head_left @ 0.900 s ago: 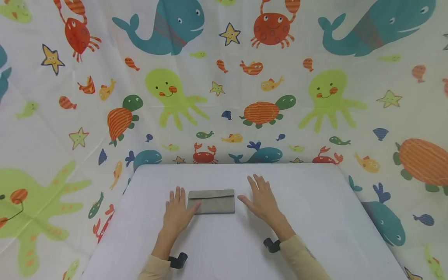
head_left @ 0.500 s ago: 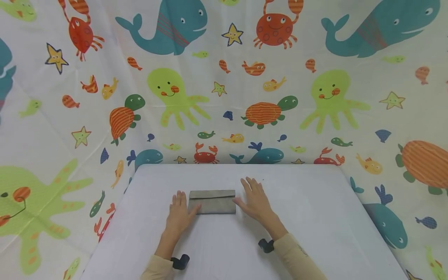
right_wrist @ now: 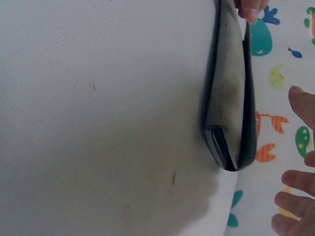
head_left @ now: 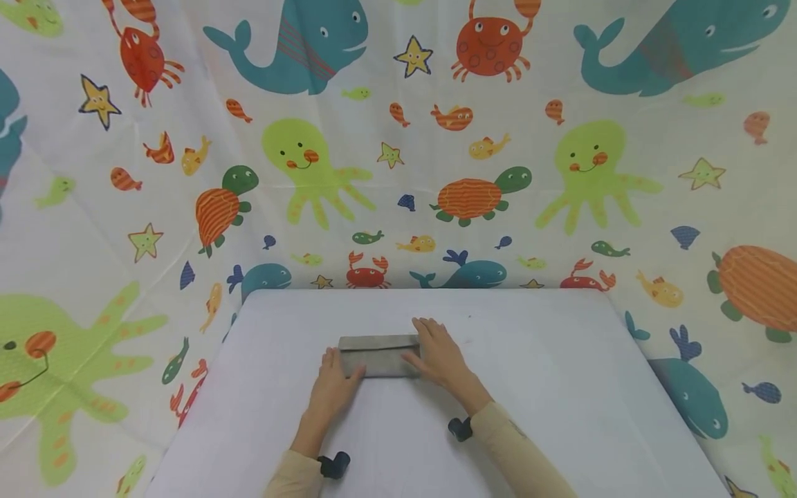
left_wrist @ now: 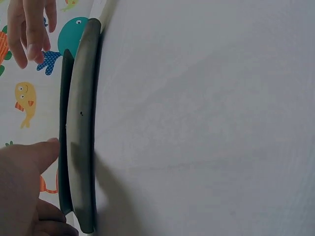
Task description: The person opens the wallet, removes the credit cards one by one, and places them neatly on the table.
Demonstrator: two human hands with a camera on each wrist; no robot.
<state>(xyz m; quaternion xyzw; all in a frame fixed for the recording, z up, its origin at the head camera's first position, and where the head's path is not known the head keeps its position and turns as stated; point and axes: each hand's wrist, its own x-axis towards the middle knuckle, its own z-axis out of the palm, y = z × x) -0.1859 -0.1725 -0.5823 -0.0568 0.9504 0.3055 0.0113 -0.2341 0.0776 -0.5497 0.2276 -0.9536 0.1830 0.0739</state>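
A flat grey case [head_left: 382, 361] with a long fold-over flap lies on the white table. At its left end is my left hand [head_left: 333, 393], fingers along the short side and thumb at the front corner. In the left wrist view, the thumb [left_wrist: 47, 150] reaches the flap's edge and the other fingers are partly hidden beside the end. My right hand [head_left: 443, 360] is over the right end, its thumb in front of the case and its fingers extended near the back corner. The right wrist view shows the right fingers [right_wrist: 295, 199] spread, apart from the case [right_wrist: 229, 93].
The white table [head_left: 529, 387] extends around the case on all sides. Behind and beside it hangs a curtain [head_left: 386, 131] printed with sea animals. Dark wrist cameras sit at both wrists, below beige sleeves [head_left: 513, 443].
My right hand has moved left, from beside the case to over its right end. The left hand has shifted slightly right and toward me, against the left end. The case stays about where it was.
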